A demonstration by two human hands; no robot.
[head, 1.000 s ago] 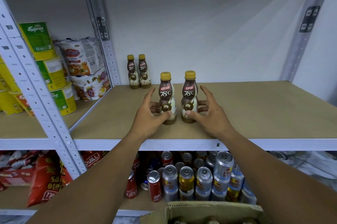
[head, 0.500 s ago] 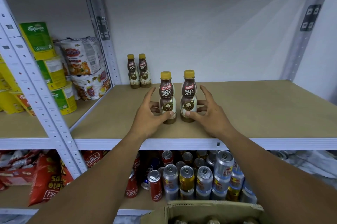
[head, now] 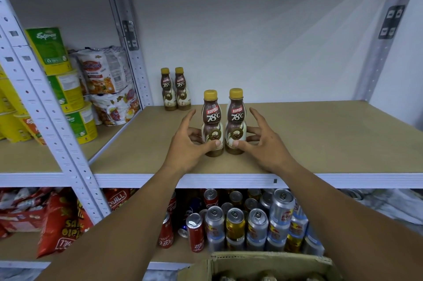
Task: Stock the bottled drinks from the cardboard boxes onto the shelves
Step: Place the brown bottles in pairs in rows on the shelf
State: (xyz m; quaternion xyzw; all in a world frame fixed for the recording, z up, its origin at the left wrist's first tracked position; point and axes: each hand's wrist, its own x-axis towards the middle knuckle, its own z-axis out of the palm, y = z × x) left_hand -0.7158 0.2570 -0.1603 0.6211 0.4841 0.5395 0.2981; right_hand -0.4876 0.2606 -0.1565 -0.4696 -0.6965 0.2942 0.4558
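Observation:
Two brown coffee bottles with yellow caps stand upright side by side near the front of the wooden shelf [head: 320, 143]. My left hand [head: 185, 150] wraps the left bottle [head: 212, 120], thumb on its lower front, fingers behind it, index finger raised. In the same way my right hand [head: 263, 143] wraps the right bottle [head: 237, 118]. Two more such bottles [head: 175, 89] stand at the shelf's back left corner. An open cardboard box [head: 263, 264] with bottle caps showing sits at the bottom edge of the view.
Drink cans [head: 247, 223] fill the shelf below. Noodle cups [head: 68, 97] and noodle packets [head: 107, 83] sit in the left bay behind a white upright post [head: 52, 120]. Red snack bags [head: 57, 223] lie at lower left. The wooden shelf is bare to the right of the bottles.
Almost nothing: both hands stay around the two front bottles, which stand in the same spot; the view has shifted very slightly.

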